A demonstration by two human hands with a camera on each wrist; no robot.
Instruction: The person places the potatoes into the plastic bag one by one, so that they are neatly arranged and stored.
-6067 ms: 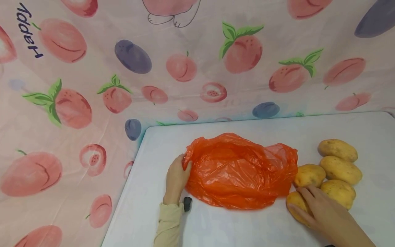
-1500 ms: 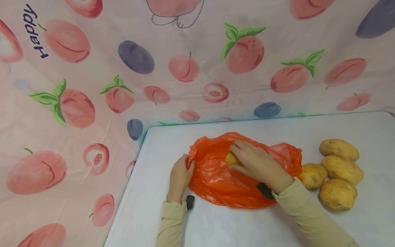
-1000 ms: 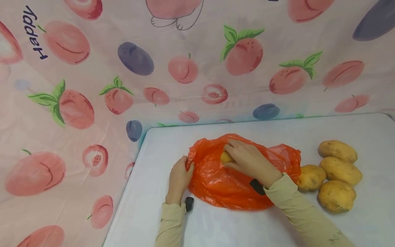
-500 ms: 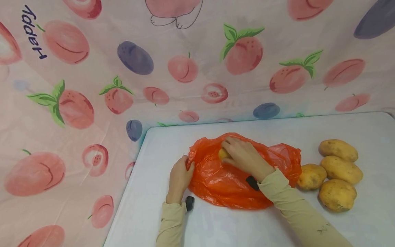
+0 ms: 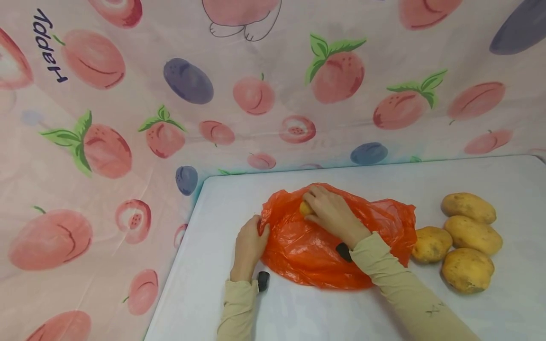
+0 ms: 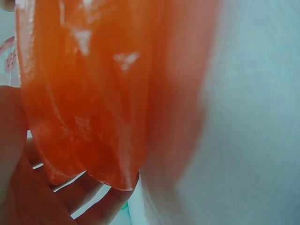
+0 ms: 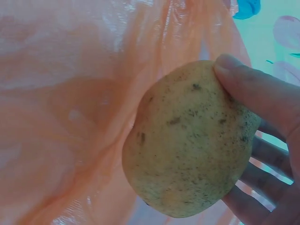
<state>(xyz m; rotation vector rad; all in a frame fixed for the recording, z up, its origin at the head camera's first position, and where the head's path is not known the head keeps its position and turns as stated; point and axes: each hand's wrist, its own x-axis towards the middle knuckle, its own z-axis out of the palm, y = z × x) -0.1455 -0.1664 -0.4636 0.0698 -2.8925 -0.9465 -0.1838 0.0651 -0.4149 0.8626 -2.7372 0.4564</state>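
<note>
An orange-red plastic bag [image 5: 307,251] lies spread on the table, its mouth gathered up at the left. My left hand [image 5: 249,244] pinches the bag's left edge between thumb and fingers; the left wrist view shows the thin plastic [image 6: 93,93] hanging across those fingers. Over the bag's upper left part, my right hand [image 5: 334,213] grips a potato [image 5: 304,208]. Close up in the right wrist view, the speckled yellow potato [image 7: 187,140] sits between thumb and fingers, with bag plastic beside it. How deep it is inside the bag I cannot tell.
Several potatoes lie right of the bag: one potato [image 5: 431,244] by its right edge, another potato [image 5: 468,270] in front, others behind. The white table [image 5: 298,312] ends at a fruit-printed cloth [image 5: 273,57] at the back and left.
My right hand has picked up the front-left potato from the group and carried it left to the bag, drifting further left and away lately. My left hand keeps its hold on the bag.
</note>
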